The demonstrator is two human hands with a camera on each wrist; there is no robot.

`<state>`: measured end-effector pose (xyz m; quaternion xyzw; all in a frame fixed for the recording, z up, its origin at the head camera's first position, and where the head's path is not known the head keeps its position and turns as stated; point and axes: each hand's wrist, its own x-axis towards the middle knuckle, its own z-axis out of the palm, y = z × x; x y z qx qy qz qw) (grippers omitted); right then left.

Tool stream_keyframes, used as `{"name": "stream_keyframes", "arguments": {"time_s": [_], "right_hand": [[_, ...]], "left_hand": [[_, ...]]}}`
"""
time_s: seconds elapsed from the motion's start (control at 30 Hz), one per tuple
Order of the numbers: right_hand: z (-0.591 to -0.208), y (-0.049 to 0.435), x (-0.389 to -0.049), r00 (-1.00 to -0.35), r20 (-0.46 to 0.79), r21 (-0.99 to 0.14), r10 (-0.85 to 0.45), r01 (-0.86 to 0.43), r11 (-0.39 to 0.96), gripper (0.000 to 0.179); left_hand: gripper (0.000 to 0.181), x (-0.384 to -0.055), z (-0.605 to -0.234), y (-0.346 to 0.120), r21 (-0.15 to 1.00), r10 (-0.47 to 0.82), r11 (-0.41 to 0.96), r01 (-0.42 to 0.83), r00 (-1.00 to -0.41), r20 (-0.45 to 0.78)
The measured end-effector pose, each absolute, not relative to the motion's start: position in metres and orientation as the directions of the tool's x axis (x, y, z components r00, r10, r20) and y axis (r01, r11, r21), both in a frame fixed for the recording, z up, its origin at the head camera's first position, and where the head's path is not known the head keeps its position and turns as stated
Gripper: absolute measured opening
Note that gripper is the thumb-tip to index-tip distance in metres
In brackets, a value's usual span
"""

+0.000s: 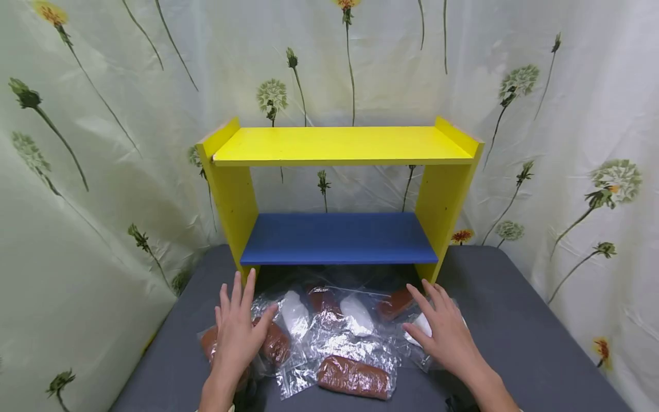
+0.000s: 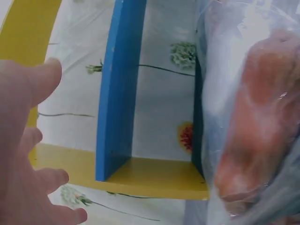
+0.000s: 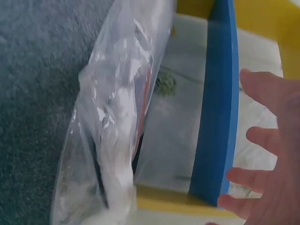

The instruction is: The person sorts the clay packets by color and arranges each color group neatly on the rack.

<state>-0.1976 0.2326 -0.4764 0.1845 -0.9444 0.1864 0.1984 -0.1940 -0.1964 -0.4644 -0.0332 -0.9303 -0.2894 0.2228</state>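
My left hand (image 1: 239, 329) is held over the left side of a spread of clear plastic bags, fingers spread and holding nothing. Over the right side hovers my right hand (image 1: 447, 333), its fingers also apart and holding nothing. Several bags contain brown, elongated lumps, such as the brown bagged piece (image 1: 354, 376) at the front and another brown piece (image 2: 262, 117) in the left wrist view. Others hold white lumps, like the white piece (image 1: 356, 316) in the middle. A bag with white contents (image 3: 117, 126) lies near the right hand in the right wrist view.
Behind the bags stands a yellow shelf unit (image 1: 340, 143) with a blue lower shelf (image 1: 340, 237); both boards are bare. The bags reach to its base on a dark grey table (image 1: 520, 343). A flower-printed curtain (image 1: 566, 143) hangs around the back and sides.
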Motion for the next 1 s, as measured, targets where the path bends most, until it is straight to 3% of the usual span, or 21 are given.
{"name": "stream_keyframes", "arguments": {"time_s": [0.23, 0.5, 0.83, 1.0], "right_hand": [[-0.468, 0.217, -0.192, -0.804, 0.433, -0.260, -0.408, -0.544, 0.797, 0.080], [-0.462, 0.200, -0.176, -0.781, 0.303, -0.334, -0.547, -0.624, 0.706, 0.074], [-0.470, 0.175, -0.164, -0.687, 0.178, -0.383, -0.705, -0.708, 0.593, 0.064], [-0.479, 0.166, -0.163, -0.652, 0.190, -0.373, -0.734, -0.739, 0.561, 0.058]], "left_hand": [[0.088, -0.205, -0.449, -0.199, 0.584, -0.113, 0.758, 0.290, -0.824, 0.556], [0.081, -0.223, -0.435, -0.205, 0.680, -0.249, 0.668, 0.304, -0.770, 0.588], [0.067, -0.255, -0.423, -0.214, 0.818, -0.444, 0.496, 0.292, -0.724, 0.527], [0.062, -0.269, -0.422, -0.216, 0.856, -0.483, 0.422, 0.298, -0.725, 0.490]]}}
